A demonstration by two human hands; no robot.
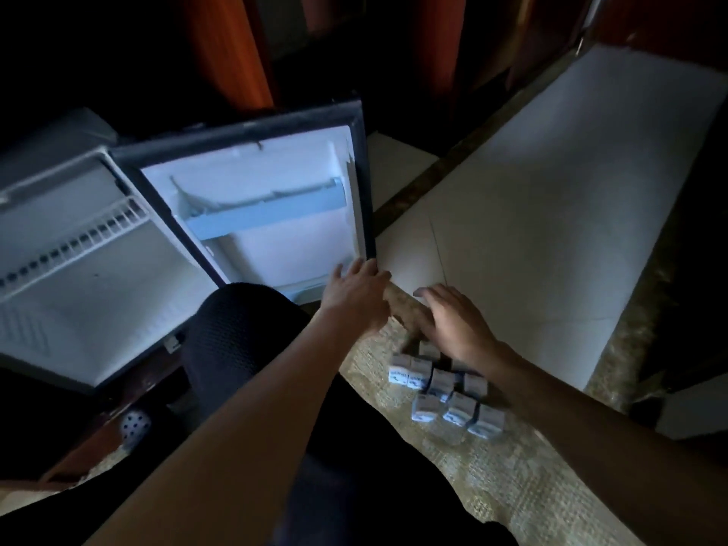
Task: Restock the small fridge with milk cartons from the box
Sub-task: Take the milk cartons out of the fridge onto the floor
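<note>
Bare forearms stretch forward past a dark knee (236, 329). Left hand (356, 293) lies flat, fingers straight, fingertips at the lower corner of the open fridge door (256, 171). Right hand (453, 321) hovers just beside it, fingers loosely spread, holding nothing. Milk cartons (445, 388) cluster on the woven mat (512, 486) right beneath that wrist. Fridge cavity (78, 301) gapes well left of both hands.

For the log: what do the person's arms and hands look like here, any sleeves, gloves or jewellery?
The left forearm and right forearm are bare to the frame edge, with no sleeve in view. The left hand and right hand wear no gloves. No watch, bracelet or ring shows, though the dim light could hide a thin one.
</note>
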